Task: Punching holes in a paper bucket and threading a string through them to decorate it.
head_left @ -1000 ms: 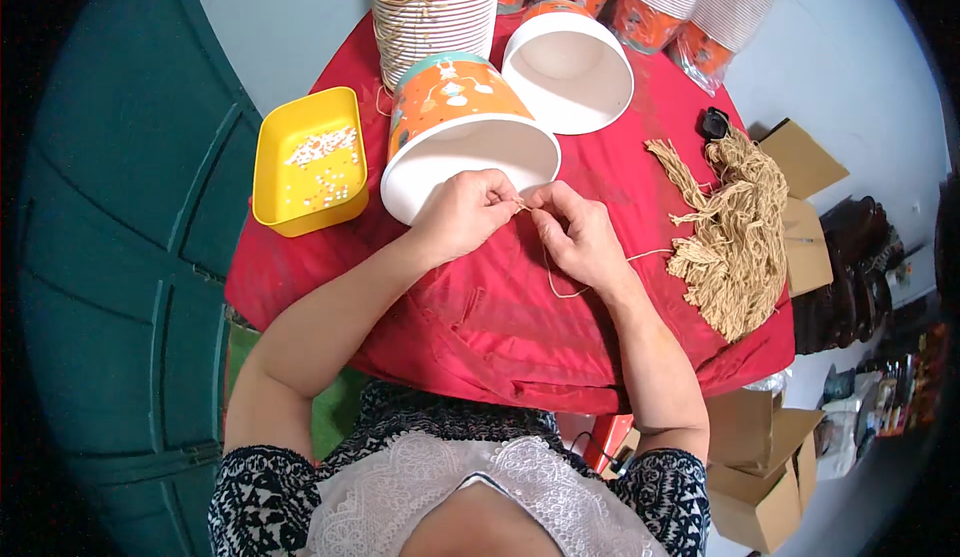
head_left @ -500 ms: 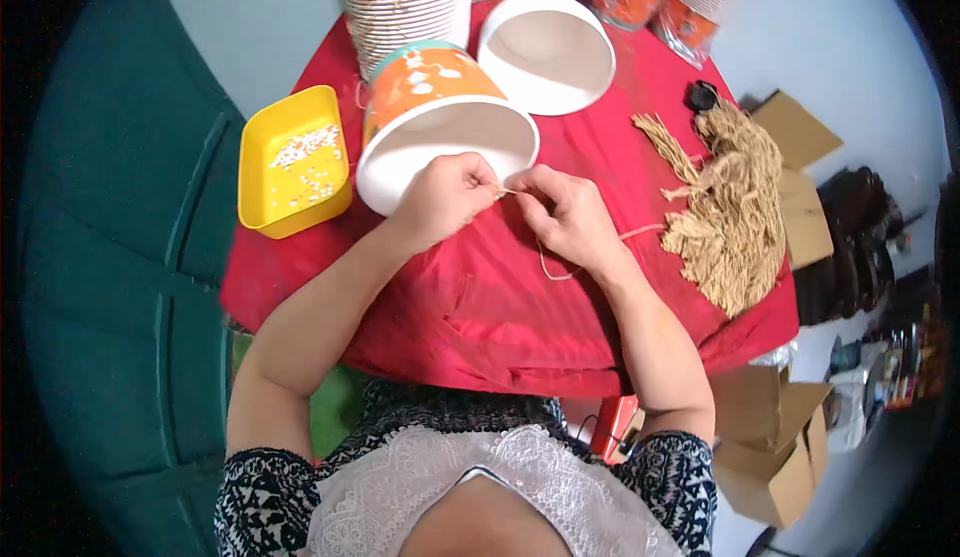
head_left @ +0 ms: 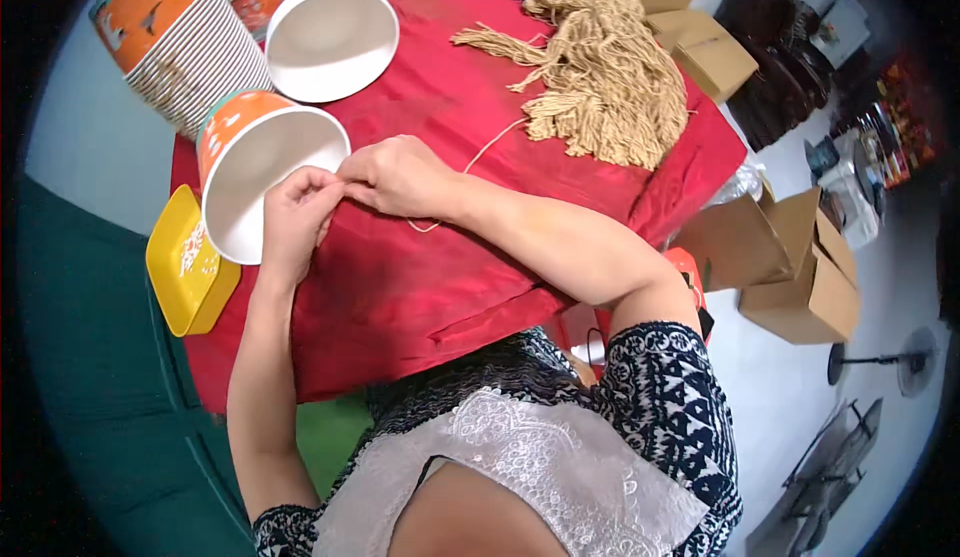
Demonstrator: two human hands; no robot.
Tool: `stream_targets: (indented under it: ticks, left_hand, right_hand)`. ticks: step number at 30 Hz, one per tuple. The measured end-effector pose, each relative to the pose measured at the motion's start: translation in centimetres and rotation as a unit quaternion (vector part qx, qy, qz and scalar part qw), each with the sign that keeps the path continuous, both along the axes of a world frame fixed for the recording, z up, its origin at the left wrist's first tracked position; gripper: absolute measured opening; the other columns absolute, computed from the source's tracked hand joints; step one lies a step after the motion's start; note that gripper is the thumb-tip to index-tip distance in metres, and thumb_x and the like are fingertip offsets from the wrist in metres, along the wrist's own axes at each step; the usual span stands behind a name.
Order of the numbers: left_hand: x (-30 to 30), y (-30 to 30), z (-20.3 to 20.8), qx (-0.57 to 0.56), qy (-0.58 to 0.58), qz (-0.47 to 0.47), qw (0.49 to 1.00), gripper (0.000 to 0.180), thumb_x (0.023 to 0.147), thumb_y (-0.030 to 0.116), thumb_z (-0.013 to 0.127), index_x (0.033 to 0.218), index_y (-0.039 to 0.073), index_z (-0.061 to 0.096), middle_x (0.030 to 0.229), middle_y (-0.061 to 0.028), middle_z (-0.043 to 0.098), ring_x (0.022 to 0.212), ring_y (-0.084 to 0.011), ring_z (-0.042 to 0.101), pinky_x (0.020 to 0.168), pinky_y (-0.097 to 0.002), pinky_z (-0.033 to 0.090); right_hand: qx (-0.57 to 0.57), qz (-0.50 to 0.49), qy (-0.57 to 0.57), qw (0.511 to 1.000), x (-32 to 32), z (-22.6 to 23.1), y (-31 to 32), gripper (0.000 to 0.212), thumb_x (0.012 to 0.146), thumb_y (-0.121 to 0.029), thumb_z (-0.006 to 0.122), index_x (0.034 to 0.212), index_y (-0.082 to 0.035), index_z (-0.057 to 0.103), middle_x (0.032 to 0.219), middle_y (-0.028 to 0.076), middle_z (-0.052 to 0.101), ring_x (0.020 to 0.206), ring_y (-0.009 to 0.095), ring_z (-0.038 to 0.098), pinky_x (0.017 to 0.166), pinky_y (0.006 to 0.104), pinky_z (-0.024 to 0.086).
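Observation:
Both hands meet in front of an orange paper tub that lies on its side, its white inside facing me. My left hand is closed in a pinch at the tub's rim. Against its fingertips, my right hand also pinches. A thin tan cord runs from the pinched fingers, loops below my right hand and reaches a big bundle of tan cords. The bit of cord between my fingertips is hidden.
Left of the tub is a yellow plastic box with small white pieces. Behind it leans a tall stack of nested tubs. Another tub lies on the red cloth. Cardboard boxes stand on the floor at right.
My view has swung to the right, so the table's things sit further left and tilted. My hands stay together by the tub; the cord between them no longer shows.

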State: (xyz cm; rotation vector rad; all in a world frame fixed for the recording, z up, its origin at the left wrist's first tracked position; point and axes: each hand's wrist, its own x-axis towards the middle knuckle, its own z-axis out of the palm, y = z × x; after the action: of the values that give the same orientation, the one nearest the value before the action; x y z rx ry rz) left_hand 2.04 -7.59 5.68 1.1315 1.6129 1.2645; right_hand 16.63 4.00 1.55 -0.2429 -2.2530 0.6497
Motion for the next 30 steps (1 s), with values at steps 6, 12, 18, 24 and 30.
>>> stream_targets:
  ticks: [6, 12, 18, 24, 30]
  left_hand:
    - [0.4, 0.0, 0.0, 0.004, -0.015, 0.010, 1.000, 0.010, 0.093, 0.011, 0.062, 0.087, 0.003, 0.061, 0.064, 0.0032, 0.053, 0.047, -0.0018, 0.040, 0.041, -0.0174, 0.028]
    - [-0.1, -0.2, -0.2, -0.002, -0.016, 0.039, 0.999, 0.010, 0.096, 0.013, 0.057, 0.094, 0.004, 0.058, 0.063, 0.0030, 0.050, 0.046, -0.0032, 0.039, 0.038, -0.0188, 0.028]
    - [-0.6, 0.3, -1.1, -0.006, -0.033, 0.025, 0.999, 0.007, 0.095, 0.008, 0.053, 0.097, 0.005, 0.058, 0.064, 0.0016, 0.051, 0.046, -0.0053, 0.042, 0.038, -0.0203, 0.032]
    - [-0.6, -0.3, -1.2, 0.012, -0.036, 0.012, 0.999, 0.008, 0.093, 0.004, 0.052, 0.100, 0.002, 0.056, 0.063, -0.0013, 0.053, 0.045, -0.0071, 0.046, 0.039, -0.0221, 0.037]
    - [-0.3, -0.1, -1.5, 0.036, 0.010, 0.001, 0.999, 0.004, 0.096, 0.004, 0.054, 0.098, 0.003, 0.057, 0.065, 0.0019, 0.050, 0.047, -0.0041, 0.042, 0.039, -0.0197, 0.035]
  right_hand:
    - [0.016, -0.004, 0.022, 1.000, 0.2, -0.1, -0.1, 0.015, 0.080, -0.017, 0.070, 0.075, -0.004, 0.063, 0.071, 0.015, 0.064, 0.066, 0.036, 0.064, 0.056, 0.0462, 0.050]
    - [0.018, -0.005, 0.017, 1.000, -0.4, 0.4, -0.4, 0.014, 0.084, -0.018, 0.067, 0.086, -0.006, 0.061, 0.074, 0.015, 0.064, 0.069, 0.037, 0.064, 0.058, 0.0461, 0.051]
    - [-0.094, 0.048, -0.015, 0.994, 0.7, 1.0, 0.6, 0.010, 0.091, -0.011, 0.061, 0.096, -0.002, 0.061, 0.081, 0.020, 0.065, 0.074, 0.035, 0.067, 0.065, 0.0407, 0.052]
    - [-0.162, 0.109, -0.121, 0.973, 1.8, 2.5, 1.3, 0.010, 0.089, -0.010, 0.063, 0.092, -0.001, 0.058, 0.074, 0.017, 0.061, 0.067, 0.028, 0.061, 0.065, 0.0375, 0.049]
    - [-0.189, 0.123, -0.123, 0.966, 2.2, 2.8, 1.8, 0.010, 0.088, -0.006, 0.064, 0.084, 0.001, 0.056, 0.070, 0.011, 0.059, 0.064, 0.016, 0.055, 0.063, 0.0335, 0.048]
